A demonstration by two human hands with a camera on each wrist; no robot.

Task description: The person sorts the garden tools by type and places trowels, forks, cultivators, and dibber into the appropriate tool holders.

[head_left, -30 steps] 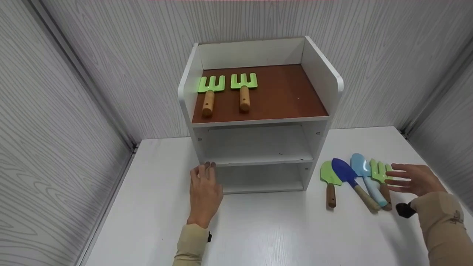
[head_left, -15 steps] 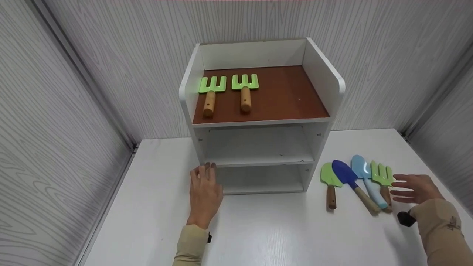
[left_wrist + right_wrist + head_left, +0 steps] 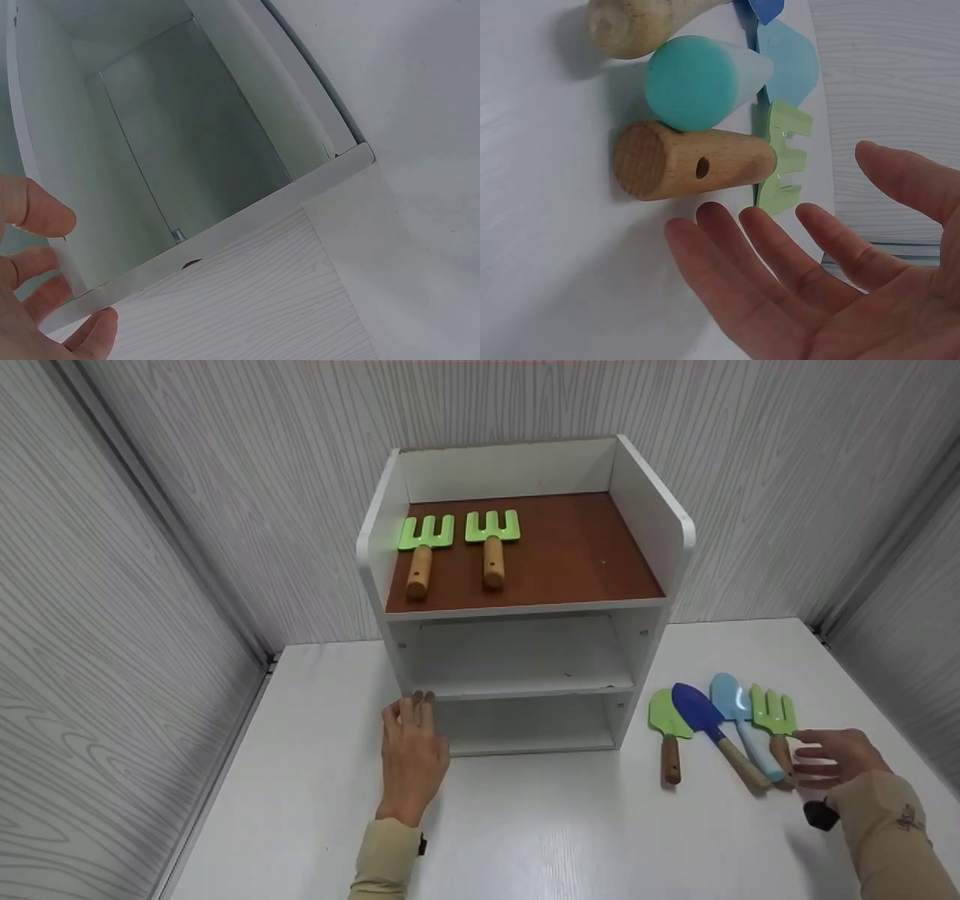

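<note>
My left hand [image 3: 412, 757] grips the left front edge of a small white shelf unit [image 3: 525, 608]; in the left wrist view its fingers and thumb bend round the side board [image 3: 232, 219]. To the right of the unit, a green hand fork [image 3: 774, 712] with a brown wooden handle [image 3: 705, 161] lies on the table. My right hand [image 3: 840, 756] is spread beside that handle, fingertips close to it and nothing in the grasp. A light blue trowel [image 3: 729, 697] lies right against the fork, with a dark blue trowel [image 3: 697, 709] and a green spade [image 3: 666, 712] further left.
Two more green hand forks, one on the left [image 3: 425, 534] and one nearer the middle [image 3: 492, 526], lie on the unit's brown top. Below are two white compartments. Grey wood-grain walls [image 3: 150, 660] enclose the white table [image 3: 540, 825] at the back and sides.
My right hand has come down and nearer to the green fork's handle. My left hand stays on the shelf unit, and the tools have not moved.
</note>
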